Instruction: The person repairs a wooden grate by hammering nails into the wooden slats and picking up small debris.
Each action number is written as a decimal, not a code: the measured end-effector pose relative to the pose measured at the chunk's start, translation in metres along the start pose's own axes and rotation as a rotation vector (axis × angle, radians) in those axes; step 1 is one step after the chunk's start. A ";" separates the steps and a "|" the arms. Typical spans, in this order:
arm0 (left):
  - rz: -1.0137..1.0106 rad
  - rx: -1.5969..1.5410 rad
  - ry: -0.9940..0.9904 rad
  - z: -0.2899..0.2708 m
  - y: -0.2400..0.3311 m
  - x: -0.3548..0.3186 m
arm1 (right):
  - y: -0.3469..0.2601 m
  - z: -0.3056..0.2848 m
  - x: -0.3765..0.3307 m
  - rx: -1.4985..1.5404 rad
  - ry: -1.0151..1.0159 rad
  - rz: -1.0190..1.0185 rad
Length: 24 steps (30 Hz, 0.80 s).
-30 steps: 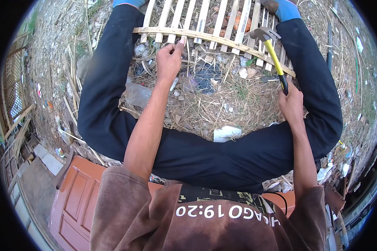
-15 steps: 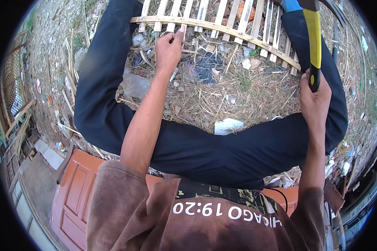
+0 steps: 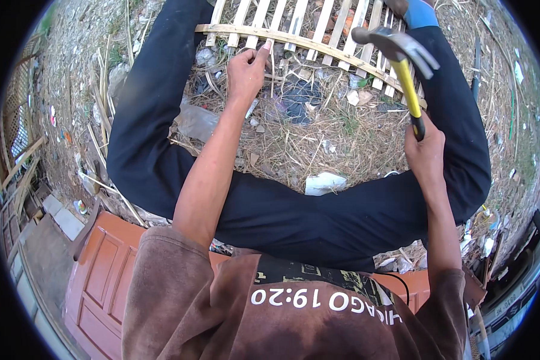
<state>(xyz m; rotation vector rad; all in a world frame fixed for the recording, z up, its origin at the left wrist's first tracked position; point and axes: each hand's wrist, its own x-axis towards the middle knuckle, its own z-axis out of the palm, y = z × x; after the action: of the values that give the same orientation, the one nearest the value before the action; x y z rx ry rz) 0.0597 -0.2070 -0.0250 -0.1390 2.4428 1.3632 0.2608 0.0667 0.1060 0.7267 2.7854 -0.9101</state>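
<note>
A slatted wooden frame (image 3: 309, 43) lies at the top between my lower legs, with several pale slats crossing a long, curved-looking rail. My left hand (image 3: 246, 72) is closed at the rail's near edge, thumb pressed on it beside a slat end. The other fingers are curled, and what lies beneath them is partly hidden. In my right hand (image 3: 425, 147) is a claw hammer (image 3: 409, 90), gripped by the black end of its yellow handle. Its metal head is raised and appears over the frame's right part, the claw pointing right.
Dry grass and litter cover the ground, with a white fragment (image 3: 325, 183) near my legs and a clear plastic sheet (image 3: 197, 122) at left. Behind me is an orange-brown panelled door (image 3: 105, 258). A vehicle (image 3: 519, 297) stands at the lower right.
My right hand has swung the hammer leftward, and its head now shows fully above the frame. My left hand stays at the rail; frame and hand appear slightly farther right in view.
</note>
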 end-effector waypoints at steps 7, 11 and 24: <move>-0.014 0.011 0.020 -0.003 -0.005 -0.003 | -0.030 -0.002 -0.004 0.003 -0.051 0.076; -0.020 -0.011 -0.008 -0.002 -0.003 -0.001 | 0.001 0.011 -0.006 -0.080 -0.030 0.054; -0.016 -0.001 -0.024 -0.004 0.002 0.001 | 0.025 0.034 0.000 -0.073 -0.010 0.058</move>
<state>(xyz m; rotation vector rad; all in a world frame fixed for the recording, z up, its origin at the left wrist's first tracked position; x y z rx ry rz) 0.0572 -0.2088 -0.0216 -0.1407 2.4162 1.3514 0.2716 0.0645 0.0654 0.7845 2.7576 -0.7949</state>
